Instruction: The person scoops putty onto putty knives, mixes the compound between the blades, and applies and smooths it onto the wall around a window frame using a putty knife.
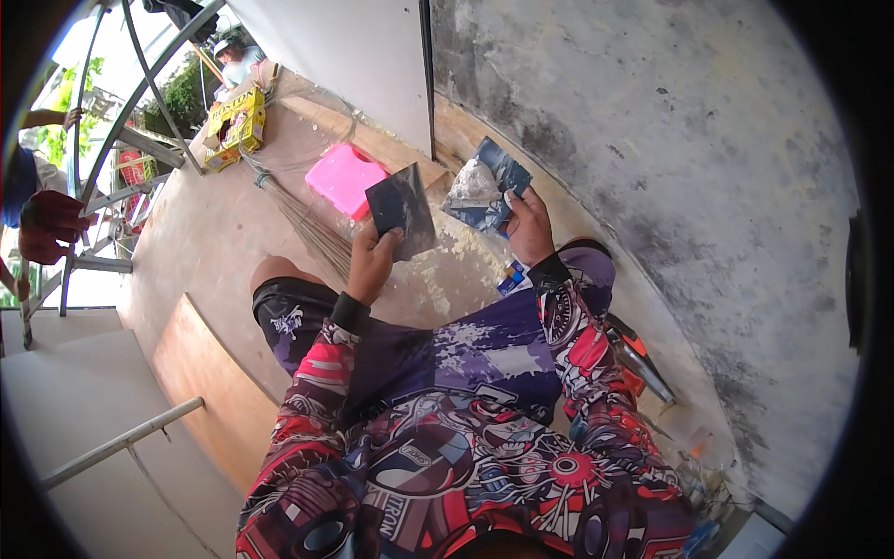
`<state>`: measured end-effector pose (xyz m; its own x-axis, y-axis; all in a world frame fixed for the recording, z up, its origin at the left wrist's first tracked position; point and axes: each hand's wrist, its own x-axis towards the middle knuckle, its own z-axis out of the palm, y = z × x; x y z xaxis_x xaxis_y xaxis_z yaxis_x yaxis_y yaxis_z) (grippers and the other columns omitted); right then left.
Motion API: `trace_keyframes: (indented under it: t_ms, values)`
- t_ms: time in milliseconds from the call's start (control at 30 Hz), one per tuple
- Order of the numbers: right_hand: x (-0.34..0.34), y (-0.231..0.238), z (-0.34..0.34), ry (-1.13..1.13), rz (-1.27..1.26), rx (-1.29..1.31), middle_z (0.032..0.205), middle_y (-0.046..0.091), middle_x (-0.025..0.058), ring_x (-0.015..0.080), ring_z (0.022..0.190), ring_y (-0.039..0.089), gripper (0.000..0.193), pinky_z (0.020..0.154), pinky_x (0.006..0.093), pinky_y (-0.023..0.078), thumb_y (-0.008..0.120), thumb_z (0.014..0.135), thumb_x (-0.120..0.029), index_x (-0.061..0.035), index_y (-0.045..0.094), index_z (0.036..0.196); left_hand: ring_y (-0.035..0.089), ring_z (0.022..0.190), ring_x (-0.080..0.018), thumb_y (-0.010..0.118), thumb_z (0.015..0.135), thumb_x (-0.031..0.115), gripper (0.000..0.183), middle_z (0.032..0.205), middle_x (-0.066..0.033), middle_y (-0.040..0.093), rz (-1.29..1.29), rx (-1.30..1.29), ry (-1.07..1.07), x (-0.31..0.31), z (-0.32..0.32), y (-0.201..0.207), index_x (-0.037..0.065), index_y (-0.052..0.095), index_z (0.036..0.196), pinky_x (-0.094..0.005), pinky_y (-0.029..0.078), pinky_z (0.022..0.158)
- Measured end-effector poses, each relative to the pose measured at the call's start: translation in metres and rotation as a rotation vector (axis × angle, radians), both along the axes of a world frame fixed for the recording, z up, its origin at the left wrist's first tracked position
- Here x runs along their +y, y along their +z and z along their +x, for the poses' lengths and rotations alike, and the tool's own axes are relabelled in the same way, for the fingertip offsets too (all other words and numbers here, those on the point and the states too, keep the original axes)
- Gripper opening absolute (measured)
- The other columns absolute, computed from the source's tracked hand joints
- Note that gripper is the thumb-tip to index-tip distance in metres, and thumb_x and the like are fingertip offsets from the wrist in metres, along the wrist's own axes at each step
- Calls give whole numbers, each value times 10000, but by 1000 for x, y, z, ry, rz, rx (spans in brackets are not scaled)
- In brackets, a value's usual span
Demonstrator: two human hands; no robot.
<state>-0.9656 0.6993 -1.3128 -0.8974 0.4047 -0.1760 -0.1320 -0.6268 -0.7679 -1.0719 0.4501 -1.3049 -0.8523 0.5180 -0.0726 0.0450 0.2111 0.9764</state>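
My left hand [371, 265] grips a dark, flat, roughly square plate [400, 210] by its near edge, thumb on top. In my right hand [530, 231] is a similar dark plate [510, 174], smeared with white and carrying a lump of white putty-like paste [474, 183]. The two plates are apart, held over the floor in front of my knees. Just beyond the left plate lies a bright pink plastic case [343, 177]. Pale crumbs and splashes [456, 265] dot the floor beneath my hands.
A stained grey wall [689, 158] rises close on my right, with tools [643, 359] along its foot. A stick broom [298, 219], yellow box [235, 129] and wooden board [209, 373] lie leftward. A metal ladder [102, 264] and two other people [240, 63] are at far left.
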Motion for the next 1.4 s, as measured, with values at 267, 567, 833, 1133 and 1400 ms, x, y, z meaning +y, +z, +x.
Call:
trace_keyframes:
  t_ms: [267, 567, 833, 1133, 1400]
  values:
    - [-46, -9, -8, 27, 330, -142, 903, 597, 34, 132, 770, 612, 163, 688, 319, 548, 487, 1021, -181, -26, 539, 1019, 655, 776, -152, 528, 969, 104, 174, 947, -49, 654, 384, -598, 120, 1, 35, 14, -2, 602, 1085, -316, 563, 654]
    - [-120, 64, 4, 201, 1426, -58, 631, 463, 256, 466, 673, 493, 351, 605, 469, 395, 525, 993, -217, 24, 511, 739, 671, 857, -193, 533, 973, 67, 171, 997, -65, 653, 580, -763, 160, -66, 12, 61, -2, 581, 1122, -381, 583, 752]
    - [-173, 132, 30, 444, 1631, -283, 728, 602, 299, 484, 732, 605, 162, 671, 566, 461, 505, 868, -86, 56, 569, 820, 660, 878, -167, 552, 970, 77, 167, 973, -18, 644, 695, -849, 32, -120, 14, 120, 48, 588, 1131, -393, 575, 773]
    - [-126, 85, 12, 169, 723, -260, 1047, 661, 130, 268, 967, 657, 286, 764, 443, 549, 488, 940, -98, 30, 556, 1187, 629, 783, -105, 588, 975, 179, 208, 921, 0, 641, 583, -463, -4, -106, -22, 150, 8, 620, 1089, -298, 561, 691]
    - [-67, 39, -7, 135, -186, -40, 967, 672, 63, 209, 782, 708, 142, 634, 410, 620, 513, 946, -70, -74, 558, 1080, 649, 722, -207, 588, 934, 76, 183, 797, -129, 669, 96, 370, -58, -14, -37, 95, -14, 622, 1090, -340, 493, 653]
